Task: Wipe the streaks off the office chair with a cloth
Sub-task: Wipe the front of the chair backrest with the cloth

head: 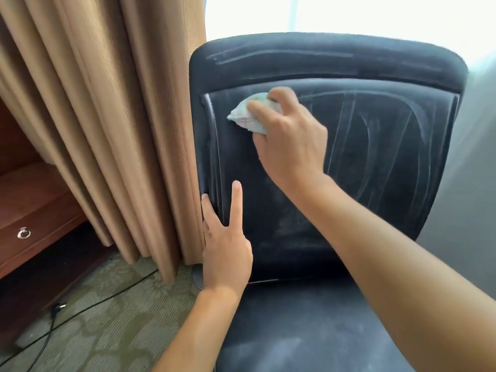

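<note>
Right hand (291, 140) presses cloth (248, 114) on upright chair (375, 157).

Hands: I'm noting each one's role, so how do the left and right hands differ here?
The right hand grips a bunched cloth high on the backrest; the left hand holds nothing. The right's fingers curl round the cloth; the left's lie straight and spread, pressed against the backrest's left edge lower down. Both are bare and touch the chair.
</note>
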The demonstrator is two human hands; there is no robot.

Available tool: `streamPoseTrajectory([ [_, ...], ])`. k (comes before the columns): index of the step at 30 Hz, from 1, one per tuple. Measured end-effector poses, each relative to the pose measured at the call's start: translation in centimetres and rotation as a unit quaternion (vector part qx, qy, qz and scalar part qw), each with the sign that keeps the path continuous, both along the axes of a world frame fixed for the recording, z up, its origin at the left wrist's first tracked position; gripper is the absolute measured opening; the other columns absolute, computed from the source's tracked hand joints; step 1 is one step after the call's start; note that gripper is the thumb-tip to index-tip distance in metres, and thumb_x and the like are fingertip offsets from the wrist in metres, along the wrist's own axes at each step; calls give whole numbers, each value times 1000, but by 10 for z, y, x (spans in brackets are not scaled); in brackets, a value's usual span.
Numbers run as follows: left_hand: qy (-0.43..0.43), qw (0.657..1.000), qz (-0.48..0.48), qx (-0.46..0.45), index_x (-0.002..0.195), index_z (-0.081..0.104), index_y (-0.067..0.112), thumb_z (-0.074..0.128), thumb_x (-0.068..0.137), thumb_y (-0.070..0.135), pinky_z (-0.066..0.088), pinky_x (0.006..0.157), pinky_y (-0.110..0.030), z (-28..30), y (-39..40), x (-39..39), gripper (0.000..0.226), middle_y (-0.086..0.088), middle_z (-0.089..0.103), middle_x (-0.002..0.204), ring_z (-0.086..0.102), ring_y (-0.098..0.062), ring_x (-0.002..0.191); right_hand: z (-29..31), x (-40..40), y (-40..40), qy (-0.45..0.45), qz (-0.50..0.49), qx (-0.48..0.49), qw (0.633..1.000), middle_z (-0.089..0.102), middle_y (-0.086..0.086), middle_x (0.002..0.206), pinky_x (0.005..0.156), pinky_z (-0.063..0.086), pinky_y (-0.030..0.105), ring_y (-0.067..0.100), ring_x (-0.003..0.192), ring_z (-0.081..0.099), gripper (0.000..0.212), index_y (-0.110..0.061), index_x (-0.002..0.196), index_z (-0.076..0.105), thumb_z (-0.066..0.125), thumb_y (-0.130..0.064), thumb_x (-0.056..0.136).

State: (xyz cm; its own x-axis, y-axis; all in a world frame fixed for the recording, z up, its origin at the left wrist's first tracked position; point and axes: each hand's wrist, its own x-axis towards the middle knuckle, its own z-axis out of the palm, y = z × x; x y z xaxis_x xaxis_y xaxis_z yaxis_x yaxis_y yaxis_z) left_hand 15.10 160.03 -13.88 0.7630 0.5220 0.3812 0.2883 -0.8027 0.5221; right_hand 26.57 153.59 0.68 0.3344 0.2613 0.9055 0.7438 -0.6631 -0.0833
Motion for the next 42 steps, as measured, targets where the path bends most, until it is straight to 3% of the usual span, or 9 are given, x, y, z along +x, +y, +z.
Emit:
streamPoseTrajectory([
  [3, 16, 1000, 12, -3, 149, -36, 55, 57, 98, 4, 53, 79, -32, 2, 3, 1, 118, -15, -17, 170, 57, -36, 128, -31, 0, 10, 24, 15, 16, 999, 65, 5, 112, 54, 36, 29, 30, 82, 65, 32, -19, 113, 74, 72, -10, 82],
  [9, 37, 999, 7, -3, 147, -38, 56, 58, 98, 3, 61, 76, -36, 8, 3, -4, 121, -18, -17, 170, 69, -24, 88, -84, -15, -29, 110, 44, -58, 991, 66, -2, 103, 50, 39, 23, 24, 65, 63, 23, -22, 103, 75, 70, -17, 81],
  [12, 21, 1000, 14, -8, 149, -37, 55, 59, 97, 3, 61, 75, -38, 7, 0, -4, 121, -17, -14, 170, 69, -28, 101, -44, -21, -39, 85, 32, -65, 994, 69, -5, 98, 52, 35, 21, 23, 62, 64, 18, -28, 93, 77, 72, -16, 80],
  [16, -3, 999, 1, -32, 153, -26, 59, 60, 93, -5, 60, 73, -36, 5, 0, -3, 123, -14, -5, 171, 59, -38, 128, 30, -14, -15, -9, 19, -11, 1000, 70, 2, 114, 59, 39, 27, 28, 80, 69, 24, -24, 106, 77, 69, -16, 84],
  [23, 21, 998, -15, -52, 143, -36, 66, 58, 100, 5, 57, 94, -45, 7, 12, -1, 120, -2, -21, 170, 60, -33, 123, -28, 2, 18, 55, 42, 5, 998, 64, 5, 112, 55, 46, 29, 28, 78, 64, 27, -15, 111, 72, 67, -15, 84],
  [29, 36, 999, -8, -5, 148, -36, 58, 57, 100, 7, 60, 77, -41, 9, 7, -5, 116, -15, -13, 170, 69, -30, 82, -66, -14, -41, 156, 52, -96, 982, 64, -9, 99, 51, 52, 31, 19, 62, 63, 21, -30, 96, 74, 63, -21, 81],
  [36, 0, 1000, -16, -14, 154, -24, 59, 62, 95, 0, 57, 86, -43, 2, 8, 0, 120, -15, -5, 170, 65, -37, 104, 49, 16, -31, 40, -36, -24, 998, 66, -7, 113, 65, 34, 29, 25, 83, 65, 26, -31, 111, 73, 60, -24, 90],
  [39, 16, 999, -9, -28, 149, -31, 62, 60, 99, 5, 58, 87, -42, 2, 9, 1, 118, -5, -13, 169, 60, -37, 123, 31, 35, -14, 55, -49, -17, 997, 64, -1, 112, 64, 35, 30, 30, 84, 65, 27, -26, 114, 73, 63, -21, 89],
  [42, 12, 1000, 0, -11, 149, -33, 59, 62, 97, 6, 60, 82, -43, 2, 11, 4, 121, -9, -9, 169, 66, -36, 110, -15, 31, -10, 34, -54, 15, 998, 67, 3, 101, 55, 36, 26, 29, 70, 64, 28, -19, 105, 74, 74, -17, 77],
])
